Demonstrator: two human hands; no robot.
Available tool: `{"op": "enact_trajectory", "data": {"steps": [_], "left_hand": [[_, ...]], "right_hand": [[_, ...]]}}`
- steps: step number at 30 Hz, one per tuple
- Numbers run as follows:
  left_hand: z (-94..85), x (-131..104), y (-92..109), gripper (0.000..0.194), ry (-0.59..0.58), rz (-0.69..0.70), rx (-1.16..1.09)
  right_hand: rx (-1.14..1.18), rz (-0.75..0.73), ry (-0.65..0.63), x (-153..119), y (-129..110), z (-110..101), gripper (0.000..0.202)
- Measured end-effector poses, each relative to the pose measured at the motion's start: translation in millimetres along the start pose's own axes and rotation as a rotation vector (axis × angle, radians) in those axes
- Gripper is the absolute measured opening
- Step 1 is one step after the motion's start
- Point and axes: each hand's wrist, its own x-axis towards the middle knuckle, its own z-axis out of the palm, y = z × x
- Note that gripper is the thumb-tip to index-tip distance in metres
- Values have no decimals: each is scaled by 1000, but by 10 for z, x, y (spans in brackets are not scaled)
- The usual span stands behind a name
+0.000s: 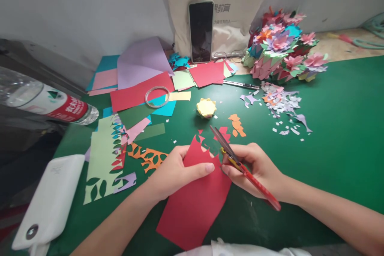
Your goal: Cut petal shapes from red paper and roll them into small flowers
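My left hand [183, 172] grips a sheet of red paper [195, 208], thumb on top and fingers hidden underneath. Leaf-like shapes have been cut out along the sheet's upper edge. My right hand [255, 172] holds a pair of scissors [246, 174] with red and yellow handles, the blades pointing up and left beside the paper's cut edge. Small red cut-outs [223, 134] lie just beyond the blades. Orange cut-outs [236, 125] are a little to the right of them. A round yellow paper piece [206, 107] sits on the green table ahead of my hands.
Coloured paper sheets [141, 64] and perforated green paper [100, 152] spread across the left. White paper scraps [282, 100], a craft knife [241, 84] and paper flowers [282, 48] are at the right. A phone [201, 32] leans upright; a bottle [48, 100] and white device [49, 200] stand left.
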Motion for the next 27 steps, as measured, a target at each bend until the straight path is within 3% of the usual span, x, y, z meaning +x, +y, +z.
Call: {"op": "enact_trajectory", "data": {"steps": [6, 12, 17, 21, 27], "left_hand": [[67, 58, -106, 21, 91, 98, 46], [58, 11, -73, 21, 273, 219, 97], [41, -5, -12, 24, 249, 127, 133], [11, -3, 18, 29, 269, 73, 150], [-13, 6, 1, 29, 211, 16, 180]], "right_hand": [[-18, 42, 46, -6, 22, 38, 26], [-7, 41, 123, -2, 18, 23, 21], [164, 218, 193, 80, -60, -55, 24], [99, 324, 296, 168, -36, -228, 21], [21, 436, 182, 239, 73, -434, 16]]}}
